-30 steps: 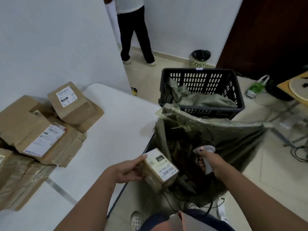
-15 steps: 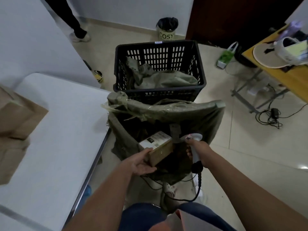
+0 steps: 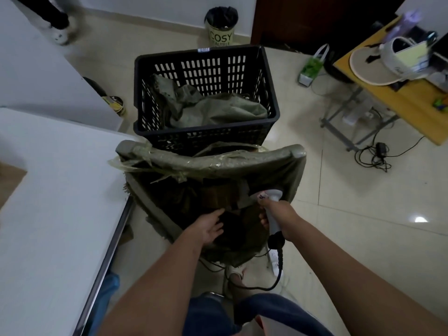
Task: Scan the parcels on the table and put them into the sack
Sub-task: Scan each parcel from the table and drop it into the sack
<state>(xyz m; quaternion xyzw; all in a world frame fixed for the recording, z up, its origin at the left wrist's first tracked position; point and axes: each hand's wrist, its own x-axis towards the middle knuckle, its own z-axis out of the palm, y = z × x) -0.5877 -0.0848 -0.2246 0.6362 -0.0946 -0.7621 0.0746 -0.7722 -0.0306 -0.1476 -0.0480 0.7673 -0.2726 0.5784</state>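
Sack (image 3: pixel 266 163) mouth open beside table (image 3: pixel 60 190) edge | left hand (image 3: pixel 206 229) empty, relaxed | right hand (image 3: pixel 278 214) grips scanner (image 3: pixel 271 202)

We see the sack (image 3: pixel 242 163) mouth open at centre, though dark parcels (image 3: pixel 215 197) already fill much of its inside. At 12 o'clock the black crate (image 3: pixel 206 132) stands touching the sack's rim, blocking that side. At 9 o'clock the table (image 3: pixel 60 190) edge lies just beside the sack. At 3 o'clock we find bare floor (image 3: pixel 363 226); further, at 2 o'clock, a desk (image 3: pixel 412 105) frame and cables (image 3: pixel 378 156).
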